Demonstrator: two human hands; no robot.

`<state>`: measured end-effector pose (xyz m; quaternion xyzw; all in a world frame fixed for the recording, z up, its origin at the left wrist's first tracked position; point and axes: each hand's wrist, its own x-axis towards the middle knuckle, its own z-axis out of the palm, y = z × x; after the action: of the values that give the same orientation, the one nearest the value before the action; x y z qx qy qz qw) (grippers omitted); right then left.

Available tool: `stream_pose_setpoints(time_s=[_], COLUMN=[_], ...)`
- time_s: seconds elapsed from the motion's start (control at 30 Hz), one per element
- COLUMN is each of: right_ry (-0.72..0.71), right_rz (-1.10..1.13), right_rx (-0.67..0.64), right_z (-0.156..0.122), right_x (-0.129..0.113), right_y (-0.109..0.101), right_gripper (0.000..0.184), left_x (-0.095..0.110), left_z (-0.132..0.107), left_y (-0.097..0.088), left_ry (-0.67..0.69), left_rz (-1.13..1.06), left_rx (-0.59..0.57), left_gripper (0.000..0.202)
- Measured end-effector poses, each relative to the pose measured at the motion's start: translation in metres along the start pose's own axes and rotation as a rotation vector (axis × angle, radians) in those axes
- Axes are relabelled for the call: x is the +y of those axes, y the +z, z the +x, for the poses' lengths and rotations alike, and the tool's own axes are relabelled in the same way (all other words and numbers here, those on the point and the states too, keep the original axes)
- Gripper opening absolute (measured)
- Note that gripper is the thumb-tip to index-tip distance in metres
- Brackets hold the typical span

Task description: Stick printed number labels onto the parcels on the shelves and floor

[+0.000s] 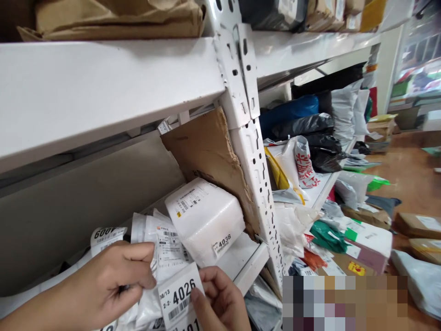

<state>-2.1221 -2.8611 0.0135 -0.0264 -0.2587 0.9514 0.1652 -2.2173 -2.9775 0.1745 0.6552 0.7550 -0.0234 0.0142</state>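
Observation:
My left hand [103,285] grips the top edge of a white parcel bag [161,248] that stands among several white mail bags on a lower shelf. My right hand [220,301] pinches a white sticker label [179,294] printed "4026" against that bag. Just behind stands a white foam-wrapped parcel [205,220] with a label "4038". Another bag at the left carries a curled label [106,234] with upside-down digits.
A white metal shelf board [103,92] runs overhead, held by a perforated upright [255,165]. A torn cardboard sheet [210,151] leans behind the parcels. More bags and boxes [365,239] crowd the shelves and floor at the right. Brown paper parcels [117,18] lie on top.

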Motion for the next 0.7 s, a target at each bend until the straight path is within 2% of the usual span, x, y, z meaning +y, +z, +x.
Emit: stream_pose_setpoints(time_s=[0.1,0.37,0.43,0.57,0.7], right_ry=[0.01,-0.013,-0.02,-0.004,0.013], right_rz=[-0.008,-0.038,-0.052,-0.127,-0.233], right_rx=[0.01,0.004,0.0,-0.014,0.009], right_z=[-0.001,-0.004,-0.002,0.004,0.011], right_x=[-0.004,-0.012,-0.012,-0.013,-0.012], right_y=[0.001,0.004,0.004,0.008,0.017], right_gripper=[0.04,0.037,0.038,0.044,0.052], left_x=[0.001,0.009,0.011,0.013,0.012], left_z=[0.003,0.017,0.02,0.026,0.03], left_y=[-0.002,-0.005,-0.006,-0.009,-0.009], left_ry=[-0.051,-0.318,-0.373,-0.399,-0.447], left_rz=[-0.022,-0.158,-0.172,-0.216,-0.197], left_rx=[-0.005,-0.03,-0.028,-0.025,-0.067], left_gripper=[0.027,0.017,0.021,0.034,0.034])
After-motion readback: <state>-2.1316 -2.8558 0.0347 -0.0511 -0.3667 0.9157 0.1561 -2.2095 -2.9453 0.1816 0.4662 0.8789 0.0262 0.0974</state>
